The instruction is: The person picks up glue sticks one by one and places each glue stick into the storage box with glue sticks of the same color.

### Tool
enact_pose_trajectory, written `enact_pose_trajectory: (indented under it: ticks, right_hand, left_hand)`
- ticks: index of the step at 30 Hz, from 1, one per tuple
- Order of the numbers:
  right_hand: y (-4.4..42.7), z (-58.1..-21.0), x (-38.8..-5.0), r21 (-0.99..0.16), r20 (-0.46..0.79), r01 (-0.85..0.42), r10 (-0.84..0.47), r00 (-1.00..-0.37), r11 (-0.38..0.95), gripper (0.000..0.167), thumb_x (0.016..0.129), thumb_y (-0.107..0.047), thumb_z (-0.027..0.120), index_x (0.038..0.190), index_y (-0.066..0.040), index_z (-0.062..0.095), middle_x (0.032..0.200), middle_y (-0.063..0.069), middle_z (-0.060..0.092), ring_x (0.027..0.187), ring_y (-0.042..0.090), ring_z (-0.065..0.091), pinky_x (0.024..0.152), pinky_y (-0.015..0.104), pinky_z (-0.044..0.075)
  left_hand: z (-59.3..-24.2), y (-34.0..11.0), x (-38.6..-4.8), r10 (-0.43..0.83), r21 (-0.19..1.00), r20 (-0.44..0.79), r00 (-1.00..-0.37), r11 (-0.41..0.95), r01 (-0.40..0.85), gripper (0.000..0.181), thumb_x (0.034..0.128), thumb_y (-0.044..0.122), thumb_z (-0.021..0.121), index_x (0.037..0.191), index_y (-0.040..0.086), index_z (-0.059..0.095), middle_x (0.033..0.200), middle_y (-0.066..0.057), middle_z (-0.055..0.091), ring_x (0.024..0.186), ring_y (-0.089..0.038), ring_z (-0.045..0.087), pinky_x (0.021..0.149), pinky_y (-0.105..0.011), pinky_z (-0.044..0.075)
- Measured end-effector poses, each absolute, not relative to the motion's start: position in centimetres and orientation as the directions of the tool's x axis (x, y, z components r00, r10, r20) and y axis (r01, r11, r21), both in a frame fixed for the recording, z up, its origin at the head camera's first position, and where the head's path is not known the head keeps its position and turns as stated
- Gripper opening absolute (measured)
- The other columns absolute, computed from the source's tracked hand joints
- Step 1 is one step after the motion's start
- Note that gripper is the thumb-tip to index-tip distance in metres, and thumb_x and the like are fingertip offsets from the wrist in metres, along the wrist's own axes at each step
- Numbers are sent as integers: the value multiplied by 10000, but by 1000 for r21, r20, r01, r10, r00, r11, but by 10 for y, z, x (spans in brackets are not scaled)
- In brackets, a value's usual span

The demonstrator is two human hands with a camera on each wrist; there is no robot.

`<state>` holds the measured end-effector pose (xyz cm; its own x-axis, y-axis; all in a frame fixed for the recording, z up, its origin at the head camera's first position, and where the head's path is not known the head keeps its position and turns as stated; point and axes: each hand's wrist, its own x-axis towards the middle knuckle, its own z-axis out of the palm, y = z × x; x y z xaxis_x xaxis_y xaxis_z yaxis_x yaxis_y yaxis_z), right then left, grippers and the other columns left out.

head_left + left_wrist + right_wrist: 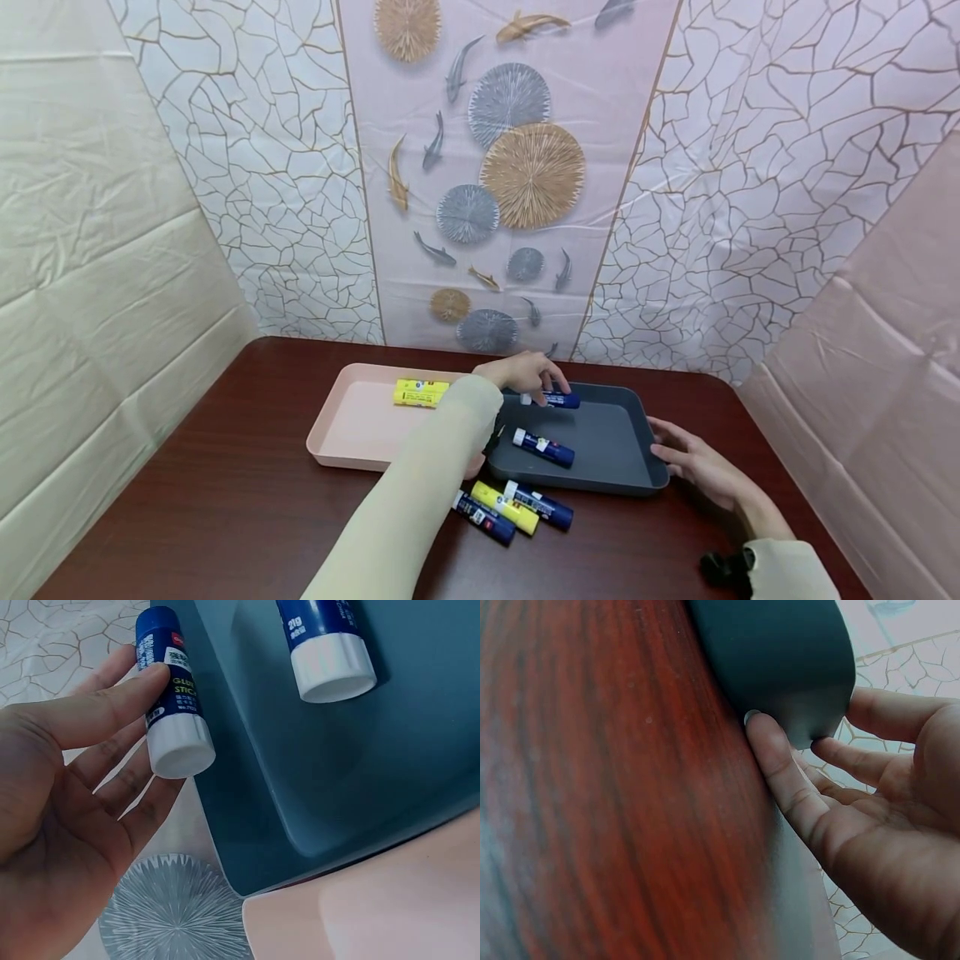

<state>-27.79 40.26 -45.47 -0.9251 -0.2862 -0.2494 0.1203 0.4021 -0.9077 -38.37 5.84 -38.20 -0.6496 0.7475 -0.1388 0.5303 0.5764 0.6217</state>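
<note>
My left hand (525, 372) is over the back left of the dark grey tray (611, 433). It pinches a blue glue stick (172, 690) with a white cap between thumb and fingers. Another blue glue stick (543, 447) lies inside that tray, its white cap pointing left. At the tray's right end, my right hand (701, 467) holds the edge. In the right wrist view, the thumb (769, 739) presses the tray's side near the tabletop, and other fingers touch the end.
To the left, a pink tray (352, 417) holds yellow glue sticks (420, 392), partly hidden by my left sleeve. In front of the trays lie a yellow glue stick (505, 507) and two blue ones (540, 504) on the brown table (247, 492). Patterned cloth hangs behind.
</note>
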Motion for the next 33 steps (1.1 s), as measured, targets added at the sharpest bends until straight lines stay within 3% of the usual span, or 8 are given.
enact_pose_trajectory:
  ticks: [9, 18, 30, 33]
  right_hand:
    - [403, -455, -278, -910, -241, 113, -287, -927, 400, 741, 1085, -263, 571, 1662, -50, 157, 1505, 275, 339, 1320, 364, 487, 958, 321, 527]
    - [402, -454, -277, -914, -238, 109, -299, -924, 391, 744, 1090, -264, 562, 1662, -44, 142, 1522, 283, 323, 1326, 355, 482, 958, 317, 526]
    - [401, -454, -276, -910, -242, 111, -295, -924, 400, 743, 1090, -275, 563, 1662, -45, 147, 1528, 283, 328, 1343, 377, 466, 977, 347, 519]
    - [401, -454, -277, -910, -240, 111, -288, -927, 401, 735, 1090, -265, 561, 1661, -47, 152, 1514, 284, 338, 1331, 375, 480, 971, 345, 524]
  left_hand:
    - [-389, 59, -381, 716, 639, -190, -672, 610, 469, 383, 960, -83, 671, 1232, 171, 762, 1166, -53, 697, 996, -145, 668, 827, -311, 576]
    - [-393, 60, -376, 664, 579, -265, -700, 690, 435, 425, 981, -116, 600, 1244, 180, 755, 1187, -51, 670, 1015, -146, 640, 818, -328, 568]
    - [-401, 68, -374, 637, 511, -265, -724, 730, 455, 388, 1029, -52, 551, 1237, 236, 707, 1095, -28, 670, 963, -133, 617, 784, -297, 502]
    - [-402, 68, -375, 635, 497, -258, -728, 734, 464, 392, 1009, -58, 597, 1238, 244, 699, 1107, -28, 666, 969, -135, 611, 776, -295, 502]
